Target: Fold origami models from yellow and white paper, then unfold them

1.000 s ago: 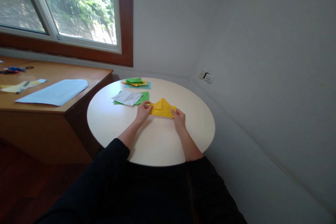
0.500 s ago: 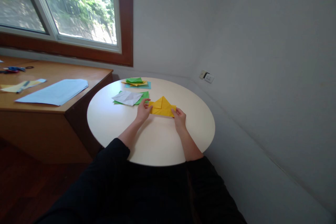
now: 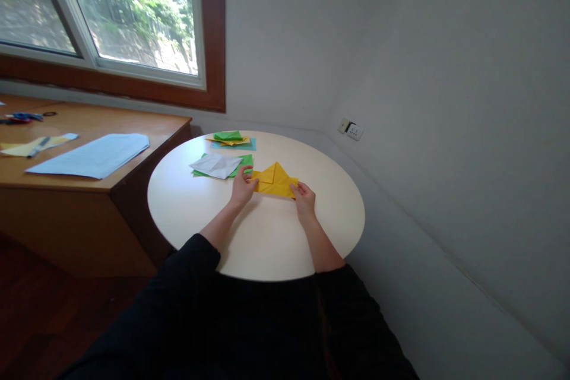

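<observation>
Head cam: I see the yellow folded paper point(image 3: 275, 181) lying on the round white table point(image 3: 267, 237), w/ a pointed flap up top and a wider body below. Left hand point(image 3: 243, 188) sits at its left end, thumb and fingers closed on that corner, pinching the paper. Right hand point(image 3: 304, 199) is at the lower right corner, fingertips point(image 3: 294, 187) pressed together on the edge there. So both hands are clamped on the paper, one per end, w/ the paper stretched between them and resting flat or nearly flat on the tabletop; can't tell if it's lifted a bit.

Just beyond the left hand's fingers, touching or nearly touching them, lies a green sheet point(image 3: 244, 163) w/ a white sheet point(image 3: 216, 165) on top, offset to the left. Further out past those, near the far rim of the table, a small stack: teal sheet point(image 3: 250, 145) at the bottom, a yellow-ish piece and a green folded piece point(image 3: 228, 136) above it.

Well to the left of the left hand, apart from the table, is a wooden desk point(image 3: 89, 190) w/ a pale blue sheet point(image 3: 91, 156) on it, plus a yellowish sheet point(image 3: 27, 147) near the frame edge. Window point(image 3: 111, 12) above the desk. Beyond the right hand's fingers, on the grey wall, a wall socket point(image 3: 351, 129). Dark sleeves point(image 3: 191, 261) and lap fill the bottom of the view.
</observation>
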`<action>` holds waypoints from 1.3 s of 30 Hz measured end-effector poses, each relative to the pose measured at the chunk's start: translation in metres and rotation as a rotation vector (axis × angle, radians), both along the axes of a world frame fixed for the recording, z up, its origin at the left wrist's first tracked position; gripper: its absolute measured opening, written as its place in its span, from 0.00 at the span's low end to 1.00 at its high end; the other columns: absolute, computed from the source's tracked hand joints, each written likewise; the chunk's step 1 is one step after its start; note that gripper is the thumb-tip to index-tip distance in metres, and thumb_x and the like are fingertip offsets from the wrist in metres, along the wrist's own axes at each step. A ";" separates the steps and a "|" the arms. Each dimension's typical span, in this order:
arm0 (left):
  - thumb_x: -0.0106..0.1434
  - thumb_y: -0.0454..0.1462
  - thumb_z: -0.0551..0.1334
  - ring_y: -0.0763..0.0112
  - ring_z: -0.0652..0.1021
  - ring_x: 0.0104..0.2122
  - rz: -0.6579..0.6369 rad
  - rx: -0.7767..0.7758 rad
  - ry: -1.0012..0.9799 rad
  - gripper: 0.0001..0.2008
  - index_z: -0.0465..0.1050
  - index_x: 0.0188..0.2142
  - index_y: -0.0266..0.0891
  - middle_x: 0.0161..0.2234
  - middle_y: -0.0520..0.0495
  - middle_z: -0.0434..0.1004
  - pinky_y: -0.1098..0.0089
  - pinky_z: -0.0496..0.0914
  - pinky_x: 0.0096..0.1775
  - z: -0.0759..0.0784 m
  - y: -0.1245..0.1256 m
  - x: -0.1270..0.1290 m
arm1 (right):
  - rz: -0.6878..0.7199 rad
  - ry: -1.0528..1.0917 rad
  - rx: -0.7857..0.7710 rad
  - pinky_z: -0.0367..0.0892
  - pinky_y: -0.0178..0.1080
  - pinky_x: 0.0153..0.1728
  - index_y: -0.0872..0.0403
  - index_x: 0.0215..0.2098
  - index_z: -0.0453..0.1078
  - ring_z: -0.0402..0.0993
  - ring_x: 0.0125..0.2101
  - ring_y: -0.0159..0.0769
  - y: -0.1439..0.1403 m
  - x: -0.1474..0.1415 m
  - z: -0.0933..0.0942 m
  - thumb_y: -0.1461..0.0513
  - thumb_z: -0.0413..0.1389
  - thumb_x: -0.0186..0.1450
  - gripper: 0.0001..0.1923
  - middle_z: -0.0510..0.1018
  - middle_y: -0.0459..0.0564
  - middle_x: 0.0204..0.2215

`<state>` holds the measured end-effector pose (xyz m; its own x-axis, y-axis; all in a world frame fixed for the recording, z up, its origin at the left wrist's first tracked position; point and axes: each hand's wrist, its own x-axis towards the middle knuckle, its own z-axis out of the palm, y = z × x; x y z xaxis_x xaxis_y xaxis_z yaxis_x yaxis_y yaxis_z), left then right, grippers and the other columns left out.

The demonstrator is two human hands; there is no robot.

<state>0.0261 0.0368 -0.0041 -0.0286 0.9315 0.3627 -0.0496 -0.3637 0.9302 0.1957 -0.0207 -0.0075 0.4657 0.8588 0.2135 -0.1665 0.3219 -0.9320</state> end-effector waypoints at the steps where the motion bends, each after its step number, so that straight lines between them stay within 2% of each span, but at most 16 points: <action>1: 0.47 0.34 0.61 0.73 0.73 0.24 0.000 -0.001 -0.001 0.21 0.63 0.43 0.39 0.26 0.52 0.69 0.74 0.68 0.26 0.000 0.000 0.000 | 0.002 -0.001 -0.003 0.69 0.39 0.35 0.56 0.32 0.71 0.74 0.31 0.34 0.000 0.000 0.000 0.59 0.61 0.47 0.14 0.78 0.48 0.31; 15: 0.46 0.32 0.60 0.74 0.72 0.25 -0.021 -0.017 -0.020 0.23 0.62 0.44 0.39 0.28 0.52 0.67 0.73 0.68 0.26 0.005 -0.003 0.000 | 0.010 -0.035 -0.028 0.69 0.39 0.36 0.56 0.34 0.70 0.74 0.31 0.34 0.004 0.002 -0.005 0.58 0.61 0.46 0.17 0.78 0.49 0.32; 39: 0.46 0.32 0.61 0.78 0.69 0.23 0.012 0.007 0.024 0.23 0.63 0.44 0.39 0.31 0.51 0.65 0.74 0.66 0.25 0.002 -0.001 -0.001 | 0.039 -0.013 -0.022 0.70 0.39 0.35 0.56 0.34 0.70 0.74 0.32 0.36 0.000 0.001 0.000 0.59 0.62 0.46 0.17 0.79 0.50 0.33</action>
<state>0.0254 0.0356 -0.0022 -0.0307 0.9285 0.3701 -0.0227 -0.3708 0.9284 0.1963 -0.0212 -0.0075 0.4288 0.8809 0.2003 -0.1667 0.2951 -0.9408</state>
